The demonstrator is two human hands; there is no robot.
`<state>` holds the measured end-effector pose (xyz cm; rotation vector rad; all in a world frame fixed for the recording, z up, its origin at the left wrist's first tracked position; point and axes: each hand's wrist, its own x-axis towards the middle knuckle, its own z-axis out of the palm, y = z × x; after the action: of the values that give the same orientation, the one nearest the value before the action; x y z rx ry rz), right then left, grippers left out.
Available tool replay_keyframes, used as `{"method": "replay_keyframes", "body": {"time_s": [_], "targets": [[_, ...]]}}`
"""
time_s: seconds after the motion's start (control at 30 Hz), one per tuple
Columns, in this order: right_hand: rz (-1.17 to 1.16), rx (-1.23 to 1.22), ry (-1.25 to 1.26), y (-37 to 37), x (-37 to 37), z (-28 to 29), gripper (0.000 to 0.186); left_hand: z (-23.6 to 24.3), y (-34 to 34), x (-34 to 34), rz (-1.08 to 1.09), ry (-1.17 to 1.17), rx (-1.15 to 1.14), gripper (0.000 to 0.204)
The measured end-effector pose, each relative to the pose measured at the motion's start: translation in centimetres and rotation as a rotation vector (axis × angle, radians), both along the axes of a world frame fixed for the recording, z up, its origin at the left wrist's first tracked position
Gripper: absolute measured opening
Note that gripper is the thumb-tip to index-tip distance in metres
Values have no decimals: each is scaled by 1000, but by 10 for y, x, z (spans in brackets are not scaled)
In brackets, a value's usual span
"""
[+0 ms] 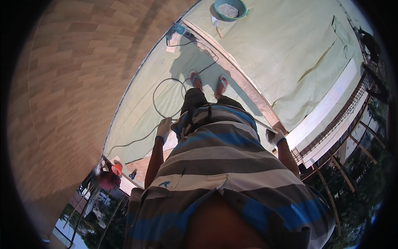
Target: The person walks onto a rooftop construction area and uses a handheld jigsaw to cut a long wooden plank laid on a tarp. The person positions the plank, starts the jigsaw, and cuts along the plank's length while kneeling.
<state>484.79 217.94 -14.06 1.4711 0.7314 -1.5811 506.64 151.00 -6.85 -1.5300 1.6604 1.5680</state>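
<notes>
My left hand (164, 128), in a pale work glove, is beside my left hip with its fingers curled in. What it grips, if anything, is too small to make out. My right hand (277, 137), gloved as well with a dark patch near the fingers, is out by my right side. Its fingers are closed around the end of a thin pale strip (264, 126), which runs toward my waist and disappears behind my striped shirt (215, 157). Below, my feet in flip-flops (209, 81) stand on a light green sheet (141, 95).
A blue-green power tool (178, 30) has its cord (154, 97) looped over the sheet. A long wooden board (244, 79) lies right of my feet. Farther off are a trowel (217, 28) and a basin (241, 15) of grey mix. Another person (108, 178) is at lower left. A tiled wall (78, 74) rises at left.
</notes>
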Motion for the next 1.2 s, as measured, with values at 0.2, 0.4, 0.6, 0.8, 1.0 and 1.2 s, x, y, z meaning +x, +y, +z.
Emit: {"method": "replay_keyframes", "body": {"time_s": [0.2, 0.4, 0.6, 0.8, 1.0, 1.2], "targets": [[12, 145, 61, -44, -5, 44, 25, 16, -10, -57, -75, 90, -5, 54], [-79, 3, 2, -29, 6, 18, 24, 2, -24, -53, -40, 37, -7, 52], [-70, -27, 14, -45, 2, 18, 27, 5, -28, -41, -17, 54, -10, 50], [-65, -51, 46, -53, -4, 11, 33, -8, -25, -19, 10, 50, -25, 42], [-64, -35, 25, -47, -9, -2, 34, -14, -6, -18, -106, 95, -96, 53], [-43, -47, 18, -42, -18, 4, 31, -20, -3, -6, -189, 81, -25, 54]]}}
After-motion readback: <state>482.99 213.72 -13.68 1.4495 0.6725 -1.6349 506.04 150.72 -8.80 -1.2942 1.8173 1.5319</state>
